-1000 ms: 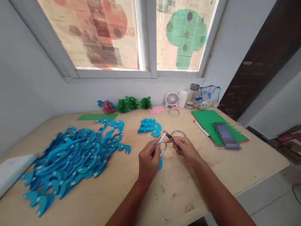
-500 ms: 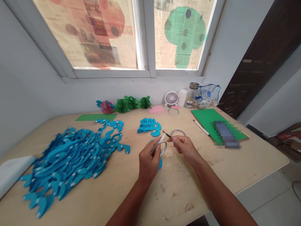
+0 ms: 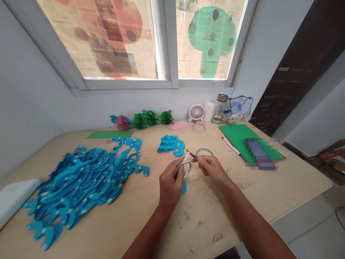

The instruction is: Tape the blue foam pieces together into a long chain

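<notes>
My left hand point(image 3: 171, 181) is closed round a roll of white tape point(image 3: 188, 169), with a short free strip point(image 3: 187, 156) sticking up past the fingertips. My right hand point(image 3: 211, 166) pinches a slim, dark pointed tool point(image 3: 192, 154) that looks like tweezers; its tip lies close to the end of the strip. Whether they touch I cannot tell. Under the left hand a blue paper piece point(image 3: 184, 187) shows in part. Behind the hands lies a small group of blue curved paper pieces point(image 3: 170, 144). Another tape roll point(image 3: 204, 152) rests just behind my right hand.
A large heap of blue paper cutouts with white squares point(image 3: 88, 180) covers the table's left. Paper flowers point(image 3: 151, 118), a small fan point(image 3: 196, 113), a glass bottle point(image 3: 220, 109) and a third tape roll point(image 3: 198, 127) stand along the wall. Right are a pen point(image 3: 231, 146) and green sheet point(image 3: 234, 131).
Hardly anything differs. Both hands keep their places with the tape and the pointed tool, and the view has shifted very slightly.
</notes>
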`<state>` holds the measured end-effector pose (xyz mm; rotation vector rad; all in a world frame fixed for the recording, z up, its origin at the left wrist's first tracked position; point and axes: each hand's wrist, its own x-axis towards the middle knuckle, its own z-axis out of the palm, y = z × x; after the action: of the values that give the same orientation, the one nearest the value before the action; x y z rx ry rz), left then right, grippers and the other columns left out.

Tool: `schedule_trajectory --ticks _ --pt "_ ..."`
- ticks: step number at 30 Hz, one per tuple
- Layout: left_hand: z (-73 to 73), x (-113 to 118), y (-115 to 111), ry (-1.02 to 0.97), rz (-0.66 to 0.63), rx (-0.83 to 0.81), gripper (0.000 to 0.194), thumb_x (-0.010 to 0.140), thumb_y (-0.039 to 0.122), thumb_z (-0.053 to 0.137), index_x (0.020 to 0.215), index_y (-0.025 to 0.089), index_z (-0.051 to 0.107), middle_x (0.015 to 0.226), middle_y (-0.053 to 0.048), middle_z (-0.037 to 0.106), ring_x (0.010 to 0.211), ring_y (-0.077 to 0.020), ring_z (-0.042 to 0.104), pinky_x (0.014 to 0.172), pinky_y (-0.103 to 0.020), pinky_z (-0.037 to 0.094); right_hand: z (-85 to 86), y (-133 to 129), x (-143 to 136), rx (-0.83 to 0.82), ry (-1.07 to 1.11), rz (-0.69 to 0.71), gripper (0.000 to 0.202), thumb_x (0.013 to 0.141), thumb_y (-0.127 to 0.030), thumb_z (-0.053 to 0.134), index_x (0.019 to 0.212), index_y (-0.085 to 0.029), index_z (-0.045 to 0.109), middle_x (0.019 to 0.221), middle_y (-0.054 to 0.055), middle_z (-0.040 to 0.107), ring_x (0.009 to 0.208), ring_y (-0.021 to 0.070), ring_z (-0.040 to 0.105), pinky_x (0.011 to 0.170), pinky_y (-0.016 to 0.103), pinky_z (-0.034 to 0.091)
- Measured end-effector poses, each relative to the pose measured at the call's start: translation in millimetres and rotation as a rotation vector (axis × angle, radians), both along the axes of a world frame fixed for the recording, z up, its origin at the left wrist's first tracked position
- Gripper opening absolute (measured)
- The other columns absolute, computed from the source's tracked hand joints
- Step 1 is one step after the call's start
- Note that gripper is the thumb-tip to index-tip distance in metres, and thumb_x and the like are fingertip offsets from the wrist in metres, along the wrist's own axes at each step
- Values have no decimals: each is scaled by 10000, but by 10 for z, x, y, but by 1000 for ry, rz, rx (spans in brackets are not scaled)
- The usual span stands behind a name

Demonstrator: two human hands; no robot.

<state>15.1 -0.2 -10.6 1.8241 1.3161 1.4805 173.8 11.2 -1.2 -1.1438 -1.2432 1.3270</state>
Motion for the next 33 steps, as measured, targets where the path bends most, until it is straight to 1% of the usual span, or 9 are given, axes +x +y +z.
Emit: schedule_trajectory --ticks 8,13,17,23,26,29,33 --pt "21 1 3 -4 24 15 318 817 279 494 1085 189 642 894 -63 681 742 -164 619 630 -246 486 23 -8 -2 12 -12 13 463 754 -559 541 845 -120 658 525 -68 297 440 54 202 419 226 146" --pt "4 0 -2 -41 56 17 312 812 287 504 1070 188 649 870 -57 678 700 -153 609 599 -239 481 28 -14 -11 28 -57 8 478 746 -582 535 802 -122 650 528 -63 287 456 62 201 424 234 142" --pt "-3 5 -17 -49 37 18 316 812 273 509 1088 195 640 833 -38 672 610 -121 577 570 -224 474 16 -13 -18 40 -80 -7 479 752 -584 526 816 -126 655 538 -58 288 460 64 205 423 232 138" --pt "23 12 -32 -78 73 31 289 809 278 520 1048 186 655 872 -49 679 687 -141 606 602 -231 478 18 -7 -4 14 -71 -25 460 755 -571 526 802 -133 657 540 -55 307 452 61 208 420 230 144" --pt "25 11 -30 -73 67 15 299 810 284 514 1056 185 653 882 -55 683 702 -149 613 600 -234 481 21 -6 -1 20 -63 -22 461 750 -576 529 779 -133 653 534 -54 317 454 62 211 423 229 153" --pt "17 11 -26 -70 53 12 308 809 282 510 1066 187 650 915 -63 685 740 -159 622 634 -244 492 19 -6 -7 36 -64 -6 464 749 -579 528 768 -132 649 532 -55 307 460 63 207 425 229 148" --pt "-3 15 -26 -88 40 -18 307 800 284 514 1053 178 654 881 -54 685 686 -151 616 608 -246 501 27 -12 -16 41 -65 -5 465 748 -581 527 814 -138 652 541 -54 298 466 67 206 430 233 145"
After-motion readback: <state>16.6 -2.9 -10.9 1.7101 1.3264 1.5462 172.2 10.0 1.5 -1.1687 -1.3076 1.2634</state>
